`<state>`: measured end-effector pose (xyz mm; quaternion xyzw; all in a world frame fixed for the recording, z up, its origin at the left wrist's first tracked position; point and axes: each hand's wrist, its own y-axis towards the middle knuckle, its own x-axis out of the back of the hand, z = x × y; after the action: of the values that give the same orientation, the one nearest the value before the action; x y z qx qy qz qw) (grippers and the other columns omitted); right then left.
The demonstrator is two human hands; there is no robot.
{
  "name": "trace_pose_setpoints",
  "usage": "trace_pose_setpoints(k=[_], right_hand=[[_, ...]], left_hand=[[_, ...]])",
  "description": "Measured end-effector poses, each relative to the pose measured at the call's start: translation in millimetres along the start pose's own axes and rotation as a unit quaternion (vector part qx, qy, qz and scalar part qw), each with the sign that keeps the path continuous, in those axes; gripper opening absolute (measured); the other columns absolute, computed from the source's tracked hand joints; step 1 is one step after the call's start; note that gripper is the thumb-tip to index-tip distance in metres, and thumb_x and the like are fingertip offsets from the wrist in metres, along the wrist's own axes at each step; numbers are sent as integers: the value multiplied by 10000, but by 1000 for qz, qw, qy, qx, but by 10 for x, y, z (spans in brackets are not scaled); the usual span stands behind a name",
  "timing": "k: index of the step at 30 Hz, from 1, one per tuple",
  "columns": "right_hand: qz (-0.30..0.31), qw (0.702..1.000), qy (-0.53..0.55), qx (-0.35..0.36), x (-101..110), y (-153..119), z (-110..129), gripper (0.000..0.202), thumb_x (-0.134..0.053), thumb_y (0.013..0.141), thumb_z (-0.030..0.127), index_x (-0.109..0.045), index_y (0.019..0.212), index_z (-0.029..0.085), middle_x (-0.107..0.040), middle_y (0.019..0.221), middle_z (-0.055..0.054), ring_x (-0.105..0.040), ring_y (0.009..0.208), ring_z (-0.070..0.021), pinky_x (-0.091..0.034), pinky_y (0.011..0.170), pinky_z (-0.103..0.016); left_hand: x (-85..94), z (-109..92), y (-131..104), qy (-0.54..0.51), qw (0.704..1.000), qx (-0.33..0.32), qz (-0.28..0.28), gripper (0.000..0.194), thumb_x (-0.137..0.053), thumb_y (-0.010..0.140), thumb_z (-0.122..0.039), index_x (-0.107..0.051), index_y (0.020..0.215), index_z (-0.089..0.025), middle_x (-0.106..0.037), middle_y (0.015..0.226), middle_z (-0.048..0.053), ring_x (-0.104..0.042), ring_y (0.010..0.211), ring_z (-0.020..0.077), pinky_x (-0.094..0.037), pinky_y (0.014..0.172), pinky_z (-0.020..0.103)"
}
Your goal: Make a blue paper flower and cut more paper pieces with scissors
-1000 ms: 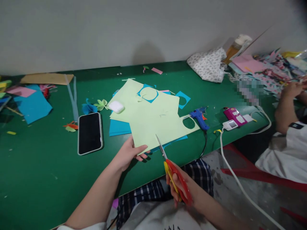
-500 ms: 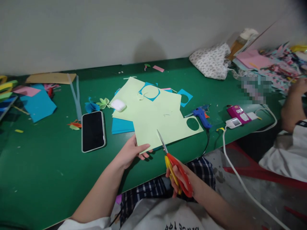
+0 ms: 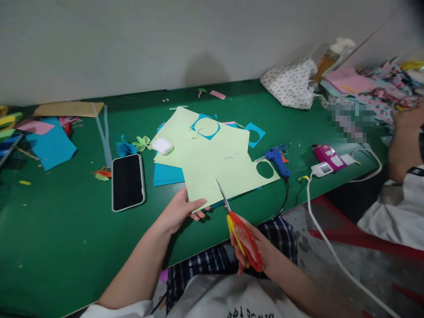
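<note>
My left hand (image 3: 183, 210) pinches the lower left corner of a light green paper (image 3: 208, 176), thumb on top and fingers below. In my right hand (image 3: 250, 243) are scissors with red and yellow handles (image 3: 248, 243); their blades lie at the paper's front edge, tip over the sheet. A round hole shows at the paper's right end. Behind it lies another pale green sheet (image 3: 179, 123) with a white case (image 3: 162, 146) and a cut blue frame (image 3: 217, 129) on it. Blue paper (image 3: 168, 174) sticks out from under the sheets.
Left of the papers lie a phone (image 3: 128, 182) and paper flowers (image 3: 125, 146). A blue glue gun (image 3: 279, 162), a pink device (image 3: 329, 157) and a white cable (image 3: 318, 232) are to the right. Behind are a patterned pouch (image 3: 291, 84) and a bottle (image 3: 331, 57). Another person's arm (image 3: 404, 145) rests far right.
The scissor handles in my right hand have drawn slightly closer together and shifted a little left. My left hand keeps its hold on the paper.
</note>
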<state>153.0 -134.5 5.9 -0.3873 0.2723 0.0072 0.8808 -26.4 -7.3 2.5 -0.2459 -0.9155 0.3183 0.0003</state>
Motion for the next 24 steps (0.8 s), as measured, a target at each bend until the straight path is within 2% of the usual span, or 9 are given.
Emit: trace_pose_setpoints(k=[13,24], right_hand=[[-2,1000,7,-6,19,39,-30,832,-693,638,559,-328,1320,253,-527,612,78,-482,297,-62,-514,306,-265],[-20,1000,-6,-15,42,49,-74,812,-659,681,551,-314,1342,228,-539,590,74,-500,297,-79,-497,282,-245]], left_hand=[[9,12,0,-2,1000,-1,3,470,-680,747,-285,-402,1106,-164,-677,714,37,-601,504,92,-438,414,149],[10,-8,-5,3,1000,0,5,479,-681,746,-285,-392,1108,-160,-673,715,42,-603,499,98,-439,407,152]])
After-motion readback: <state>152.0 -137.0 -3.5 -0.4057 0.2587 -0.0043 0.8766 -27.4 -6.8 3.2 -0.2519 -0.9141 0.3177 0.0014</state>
